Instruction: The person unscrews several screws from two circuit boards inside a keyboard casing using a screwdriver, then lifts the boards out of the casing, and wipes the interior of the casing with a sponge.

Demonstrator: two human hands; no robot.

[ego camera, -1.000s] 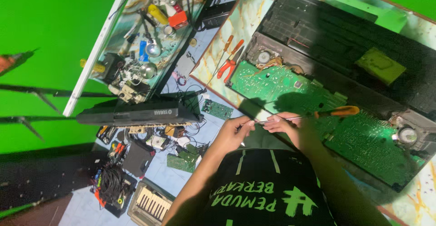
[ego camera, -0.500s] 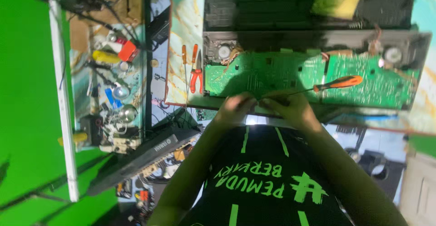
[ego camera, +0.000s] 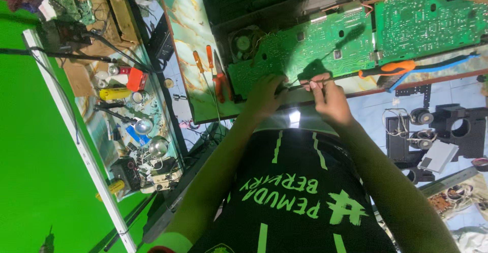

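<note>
A long green circuit board (ego camera: 325,44) lies in an opened black device on a marble-patterned table (ego camera: 190,34). My left hand (ego camera: 264,94) rests with curled fingers on the board's near edge. My right hand (ego camera: 329,99) pinches a thin metal rod (ego camera: 311,82) whose tip points left toward my left hand, at the board's edge. An orange-handled tool (ego camera: 389,69) with a blue cord lies just right of my right hand, along the same edge. Whether the rod is that tool's shaft, I cannot tell.
Two orange-handled screwdrivers (ego camera: 202,62) and red-handled pliers (ego camera: 222,84) lie left of the board. A cluttered shelf at left holds a red box (ego camera: 136,79), a yellow cylinder (ego camera: 114,94) and a metal bowl (ego camera: 158,146). Black plastic parts (ego camera: 452,128) sit on the floor at right.
The view has swung and tilted, so the board now sits higher and slanted. Both hands stay together at the board's near edge, the right still pinching the thin rod.
</note>
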